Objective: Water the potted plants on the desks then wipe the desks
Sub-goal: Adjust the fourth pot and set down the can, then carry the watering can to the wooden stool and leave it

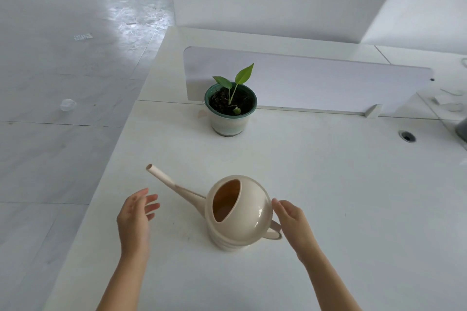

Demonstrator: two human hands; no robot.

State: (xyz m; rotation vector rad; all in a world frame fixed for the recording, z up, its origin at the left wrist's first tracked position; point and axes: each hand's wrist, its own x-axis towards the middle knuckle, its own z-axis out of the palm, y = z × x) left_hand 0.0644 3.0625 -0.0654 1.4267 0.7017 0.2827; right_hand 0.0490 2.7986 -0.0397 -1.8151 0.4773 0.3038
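Observation:
A beige round watering can (249, 212) stands upright on the white desk (341, 184), its long spout pointing up and to the left. Behind it a small green-leaved plant in a green-rimmed pale pot (230, 111) sits against the low desk divider. My right hand (294, 221) is open just right of the can, fingers next to its handle; I cannot tell if they touch it. My left hand (137, 214) hovers open left of the can, below the spout, holding nothing.
A low white divider panel (328, 83) runs across the desk behind the pot. A cable hole (407, 136) and a grey object (462, 129) lie at the right edge. The desk's left edge drops to grey floor, where a clear cup (67, 104) lies.

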